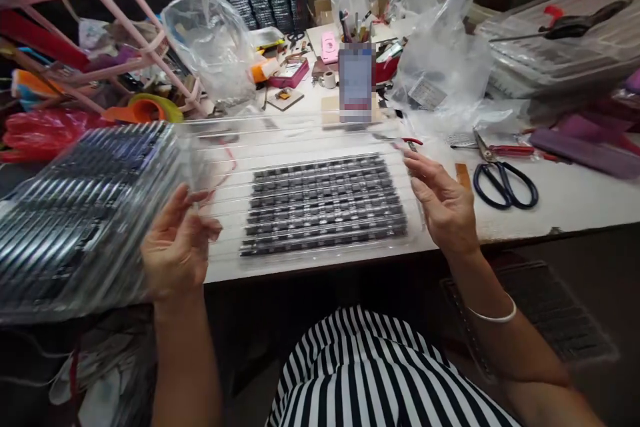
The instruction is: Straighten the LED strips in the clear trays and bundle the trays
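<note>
A clear, ribbed plastic tray (300, 140) spans the space between my hands, slightly blurred. My left hand (180, 240) is closed at its left end, thumb and fingertips drawn together. At the right end, my right hand (443, 203) grips the edge between thumb and fingers. Several rows of thin dark rods (327, 203) show through the plastic above the white table; their exact kind is unclear. Beside my left hand lies a stack of filled clear trays (75, 213) holding dark, shiny, pen-like sticks.
Dark-handled scissors (506, 185) and red-handled pliers (510, 150) lie on the right. A phone (356, 80) stands upright at the back, its screen blurred. A pink rack (145, 47) rises on the left. Plastic bags (440, 60) and stacked clear trays (560, 60) crowd the back right.
</note>
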{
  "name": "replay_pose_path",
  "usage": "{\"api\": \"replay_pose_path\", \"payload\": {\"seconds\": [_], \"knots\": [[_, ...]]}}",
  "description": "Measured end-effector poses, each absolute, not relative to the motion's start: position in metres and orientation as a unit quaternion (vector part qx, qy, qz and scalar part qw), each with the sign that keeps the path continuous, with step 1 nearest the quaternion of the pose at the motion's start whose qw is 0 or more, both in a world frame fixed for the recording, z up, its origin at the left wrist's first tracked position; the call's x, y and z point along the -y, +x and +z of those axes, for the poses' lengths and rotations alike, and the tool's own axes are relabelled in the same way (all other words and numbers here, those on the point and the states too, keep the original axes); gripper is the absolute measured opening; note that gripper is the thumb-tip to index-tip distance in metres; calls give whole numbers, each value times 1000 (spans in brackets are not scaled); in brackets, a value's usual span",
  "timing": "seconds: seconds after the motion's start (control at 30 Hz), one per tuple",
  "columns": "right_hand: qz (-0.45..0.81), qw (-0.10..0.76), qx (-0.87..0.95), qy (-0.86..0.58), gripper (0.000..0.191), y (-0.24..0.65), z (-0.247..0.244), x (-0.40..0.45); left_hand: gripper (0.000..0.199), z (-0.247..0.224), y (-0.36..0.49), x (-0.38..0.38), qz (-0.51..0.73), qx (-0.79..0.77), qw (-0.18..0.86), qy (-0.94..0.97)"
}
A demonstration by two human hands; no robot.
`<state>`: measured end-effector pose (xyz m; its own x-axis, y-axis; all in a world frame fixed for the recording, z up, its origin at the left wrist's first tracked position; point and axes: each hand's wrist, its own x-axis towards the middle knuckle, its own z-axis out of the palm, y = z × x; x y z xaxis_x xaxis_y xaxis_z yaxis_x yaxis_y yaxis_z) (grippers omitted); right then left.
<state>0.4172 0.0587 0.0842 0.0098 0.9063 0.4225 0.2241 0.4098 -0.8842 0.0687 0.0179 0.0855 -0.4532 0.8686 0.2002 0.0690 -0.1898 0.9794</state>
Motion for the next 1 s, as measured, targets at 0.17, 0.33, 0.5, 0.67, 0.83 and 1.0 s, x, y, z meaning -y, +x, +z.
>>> {"api": "replay_pose_path", "payload": {"seconds": [0.17,0.33,0.5,0.67,0.83,1.0], "knots": [[288,502,633,-513,31,421,59,-47,50,49,63,-13,566,-627,290,450],[275,397,667,-568,31,431,41,-53,43,24,53,-22,391,-708,213,549],[239,355,684,-590,36,432,36,-61,52,24,47,-34,351,-706,222,574],[112,269,768,-570,48,431,27,-66,45,33,54,-29,262,-716,214,611],[1,190,800,-569,47,425,25,-74,46,41,66,-32,189,-728,179,635],[-11,162,825,-541,45,434,29,-76,48,60,57,-25,146,-688,201,682]]}}
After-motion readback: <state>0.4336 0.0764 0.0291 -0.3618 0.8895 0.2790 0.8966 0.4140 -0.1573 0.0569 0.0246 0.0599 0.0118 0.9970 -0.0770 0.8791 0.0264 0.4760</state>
